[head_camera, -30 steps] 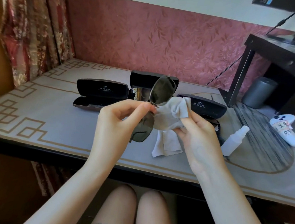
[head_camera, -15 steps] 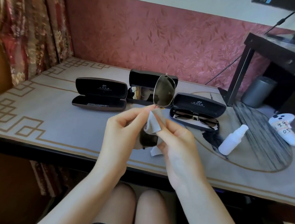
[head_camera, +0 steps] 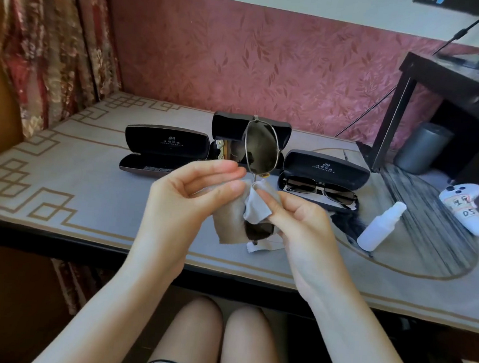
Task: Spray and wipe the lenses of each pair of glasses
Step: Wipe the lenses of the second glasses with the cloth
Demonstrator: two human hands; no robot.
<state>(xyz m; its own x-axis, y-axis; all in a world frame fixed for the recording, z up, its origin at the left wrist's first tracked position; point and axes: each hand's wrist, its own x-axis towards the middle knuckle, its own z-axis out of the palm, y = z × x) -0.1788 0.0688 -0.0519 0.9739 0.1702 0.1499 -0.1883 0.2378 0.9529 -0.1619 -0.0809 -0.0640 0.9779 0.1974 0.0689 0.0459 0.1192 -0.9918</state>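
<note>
1. Held up over the table [head_camera: 58, 183], between both hands: one pair of sunglasses [head_camera: 261, 148], turned on end, one lens up high, the other down low.
2. Left hand [head_camera: 191, 194]: thumb and fingers pinching the middle of the frame, just under the top lens.
3. Right hand [head_camera: 296, 218]: fingers clenched on the white cloth [head_camera: 254, 208], pressing it onto the low lens.
4. Best way, probably: rub in small soft circles, front and back, all the way to the rim.
5. Keep bare fingertips off the dark glass, or new smudges may show.
6. Hold by the frame only, and gently. Thin metal like that could bend.
7. Top lens: dark, smooth, shiny, shaped like a rounded drop, with a thin gold wire rim.
8. Cloth: soft, thin, floppy, crumpled up, with a corner hanging down by the table edge.
9. Waiting on the table to the right: a second pair of glasses [head_camera: 318, 188], dark and square, lying in its open case [head_camera: 326, 167].
10. Near that, lying on its side: a small white plastic spray bottle [head_camera: 380, 227].
11. To the left: another black case [head_camera: 164, 153], hard and boxy, open. Cannot tell what lies inside.
</note>
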